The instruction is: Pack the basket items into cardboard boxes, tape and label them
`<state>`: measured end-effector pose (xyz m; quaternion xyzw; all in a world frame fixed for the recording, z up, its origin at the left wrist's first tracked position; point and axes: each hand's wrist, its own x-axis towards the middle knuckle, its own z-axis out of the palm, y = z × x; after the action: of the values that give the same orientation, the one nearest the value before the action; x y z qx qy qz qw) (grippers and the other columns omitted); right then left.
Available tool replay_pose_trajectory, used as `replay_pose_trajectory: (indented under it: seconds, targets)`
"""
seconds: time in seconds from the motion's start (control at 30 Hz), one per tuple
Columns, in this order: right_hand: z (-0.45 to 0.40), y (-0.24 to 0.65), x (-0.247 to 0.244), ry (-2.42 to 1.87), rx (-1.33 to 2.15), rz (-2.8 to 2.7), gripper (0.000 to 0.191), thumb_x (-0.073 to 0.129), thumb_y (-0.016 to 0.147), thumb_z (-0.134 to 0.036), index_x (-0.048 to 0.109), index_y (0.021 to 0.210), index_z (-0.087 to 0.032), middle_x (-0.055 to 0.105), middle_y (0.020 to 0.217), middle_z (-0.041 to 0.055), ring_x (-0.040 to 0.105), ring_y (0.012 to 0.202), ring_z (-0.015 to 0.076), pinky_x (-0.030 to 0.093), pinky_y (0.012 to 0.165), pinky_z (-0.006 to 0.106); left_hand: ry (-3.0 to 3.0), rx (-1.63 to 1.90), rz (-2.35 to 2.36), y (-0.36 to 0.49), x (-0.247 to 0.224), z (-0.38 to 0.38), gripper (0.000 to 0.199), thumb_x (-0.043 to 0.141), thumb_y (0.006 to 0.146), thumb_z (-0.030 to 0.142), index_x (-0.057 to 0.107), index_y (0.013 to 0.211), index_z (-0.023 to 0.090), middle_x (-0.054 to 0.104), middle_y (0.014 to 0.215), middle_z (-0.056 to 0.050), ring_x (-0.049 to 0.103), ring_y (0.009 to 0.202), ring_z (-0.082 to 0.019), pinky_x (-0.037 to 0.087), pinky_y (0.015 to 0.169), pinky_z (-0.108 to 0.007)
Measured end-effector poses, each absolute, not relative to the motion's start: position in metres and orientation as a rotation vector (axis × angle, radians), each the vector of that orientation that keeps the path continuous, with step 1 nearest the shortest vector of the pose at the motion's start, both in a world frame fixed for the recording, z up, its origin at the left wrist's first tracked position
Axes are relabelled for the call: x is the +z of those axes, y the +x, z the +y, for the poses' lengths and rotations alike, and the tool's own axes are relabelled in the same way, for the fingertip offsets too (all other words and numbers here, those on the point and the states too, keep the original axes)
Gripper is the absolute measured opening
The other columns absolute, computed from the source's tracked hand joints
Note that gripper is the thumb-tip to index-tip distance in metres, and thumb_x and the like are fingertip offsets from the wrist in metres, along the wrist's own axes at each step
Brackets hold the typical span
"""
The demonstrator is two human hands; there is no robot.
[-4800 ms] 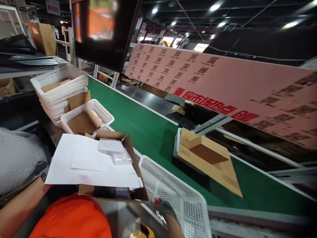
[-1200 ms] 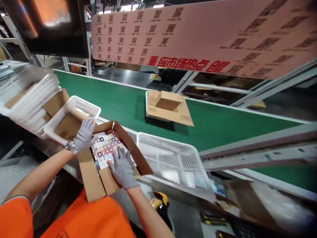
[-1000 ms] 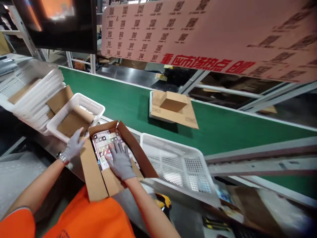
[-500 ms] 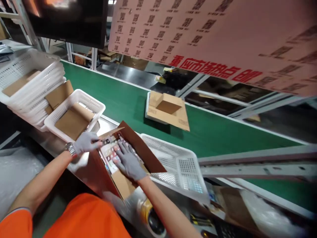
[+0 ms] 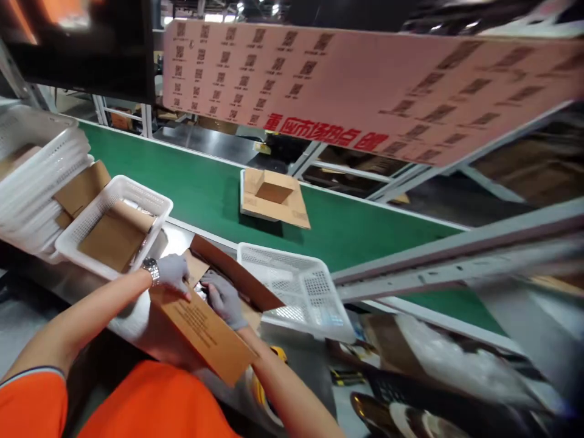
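Note:
A cardboard box [image 5: 249, 313] sits on the metal bench with its flaps up. Its printed near flap [image 5: 205, 331] leans inward over the opening. My left hand [image 5: 176, 274], in a grey glove, has its fingers curled on the left end of that flap. Reaching into the box behind the flap is my right hand [image 5: 223, 298], also gloved, its fingers extended over the contents. Only a small shiny patch of the packed contents [image 5: 199, 291] shows between the hands; the rest is hidden by the flap and hands.
A white basket [image 5: 292, 255] stands right of the box. Another basket [image 5: 68, 240] with cardboard is at left, beside stacked baskets [image 5: 41, 194]. Behind, a green conveyor [image 5: 196, 182] carries a tray with an open carton [image 5: 278, 207]. A tape roll [image 5: 262, 392] lies near my right forearm.
The near flap has swung up and inward over the contents. My left hand has moved onto it; my right hand's spread fingers have drawn together. The view has shifted to the right.

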<state>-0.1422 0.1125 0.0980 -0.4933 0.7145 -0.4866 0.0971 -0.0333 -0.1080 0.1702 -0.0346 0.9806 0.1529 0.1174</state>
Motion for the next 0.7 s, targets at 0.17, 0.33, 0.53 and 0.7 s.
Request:
replay_pose_trajectory:
  seconds: [0.17,0.33,0.53,0.7]
  targets:
    - [0.161,-0.163,0.121,-0.955,-1.807,1.969,0.047,0.056,0.100,-0.061,0.081,0.093,-0.023,0.085,0.094,0.0108,0.080,0.086,0.0275,0.068,0.083,0.044,-0.339,0.602,3.149,-0.018,0.134,-0.100,0.077,0.107,0.056,0.063,0.080,0.115,0.022,0.073,0.121,-0.011,0.068,0.120,-0.034,0.058,0.104,-0.044]
    - [0.192,-0.202,0.181,-1.281,-1.620,2.467,0.045,0.059,0.103,-0.052,0.082,0.130,-0.025,0.082,0.137,0.0128,0.073,0.135,0.0339,0.056,0.121,0.054,-0.441,0.792,3.242,-0.003,0.104,-0.101,0.115,0.108,0.056,0.055,0.057,0.154,0.021,0.057,0.155,-0.020,0.057,0.147,-0.042,0.051,0.123,-0.058]
    - [0.196,-0.182,0.139,-1.387,-0.934,2.384,0.050,0.049,0.110,-0.045,0.076,0.147,-0.026,0.078,0.148,0.0124,0.074,0.137,0.0337,0.060,0.117,0.056,-0.448,0.568,3.420,0.011,0.098,-0.102,0.139,0.100,0.066,0.065,0.031,0.176,0.017,0.026,0.183,-0.030,0.021,0.171,-0.055,0.035,0.132,-0.071]
    - [0.206,-0.140,0.083,-1.680,-0.801,2.382,0.046,0.050,0.111,-0.034,0.075,0.148,-0.023,0.055,0.173,0.0148,0.045,0.166,0.0362,0.037,0.135,0.070,0.242,0.258,3.340,0.016,0.117,-0.082,0.075,0.070,0.101,0.047,0.050,0.168,0.020,0.038,0.181,-0.022,0.033,0.169,-0.046,0.023,0.137,-0.070]
